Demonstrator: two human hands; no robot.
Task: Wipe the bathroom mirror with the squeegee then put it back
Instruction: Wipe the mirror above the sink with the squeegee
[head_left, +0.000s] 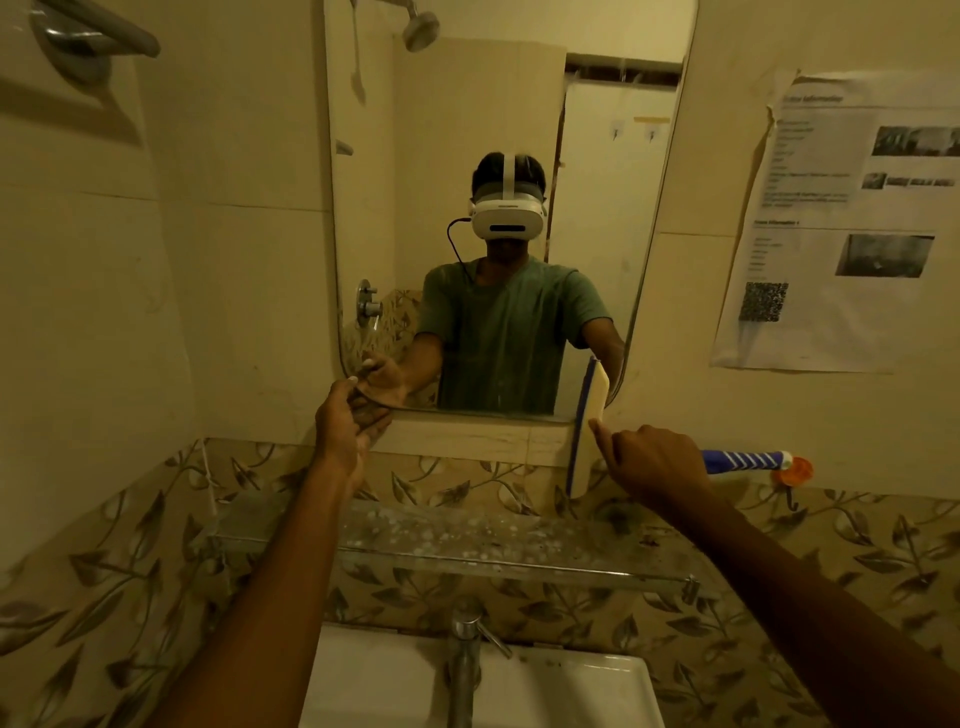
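1. Both forearms reached over the sink (582, 686); the right hand (655, 460) gripped the squeegee (593, 400) by its handle, blade upright just left of the knuckles, at a lower corner of the mirror (597, 208).
2. Left hand (347, 423), fingers relaxed, touched the opposite lower corner.
3. Steady, even pressure with overlapping strokes would probably serve best.
4. Blade-to-glass contact was unclear; the mirror's top was cut off.

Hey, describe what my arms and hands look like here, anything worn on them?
The left forearm and right forearm are bare: no sleeves, gloves, watch or rings show on the left hand or right hand. The mirror shows a green T-shirt with short sleeves and a white headset with a black cable.
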